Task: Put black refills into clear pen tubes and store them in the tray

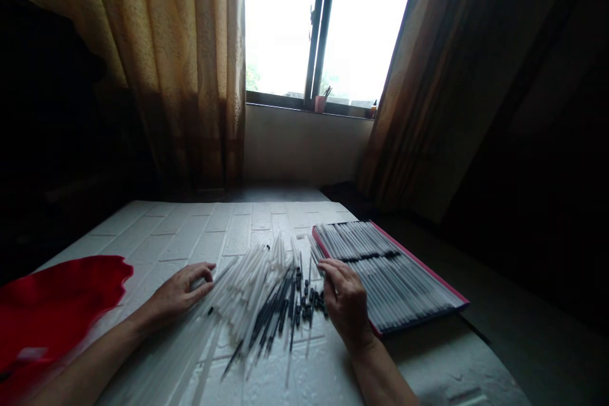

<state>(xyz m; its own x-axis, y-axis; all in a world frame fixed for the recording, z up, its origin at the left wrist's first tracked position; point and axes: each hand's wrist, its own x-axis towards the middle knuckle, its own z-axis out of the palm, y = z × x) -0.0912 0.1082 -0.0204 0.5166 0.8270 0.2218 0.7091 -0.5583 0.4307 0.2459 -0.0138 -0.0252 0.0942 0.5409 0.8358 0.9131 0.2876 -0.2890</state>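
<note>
Nearest the camera, bare forearms (111, 342) at left and right, with red cloth (61, 304) at the near left; left hand (183, 290) over the white table (185, 228), just left of the tubes (254, 269), fingers curled, with a gap between thumb and forefinger; right hand (346, 301) at the left side of the box (428, 268), fingers bent and close together; cannot tell whether pinching anything; tubes heaped between the hands, some stretching blurred toward the near left; black rods (280, 306) along the heap's right side; black caps (307, 306) just left of the right hand; inside the box, two packed rows of tubes, dark where meeting; beyond the table, curtains (176, 44) beside a window (280, 25), with a pink cup (320, 104) on the sill.
</note>
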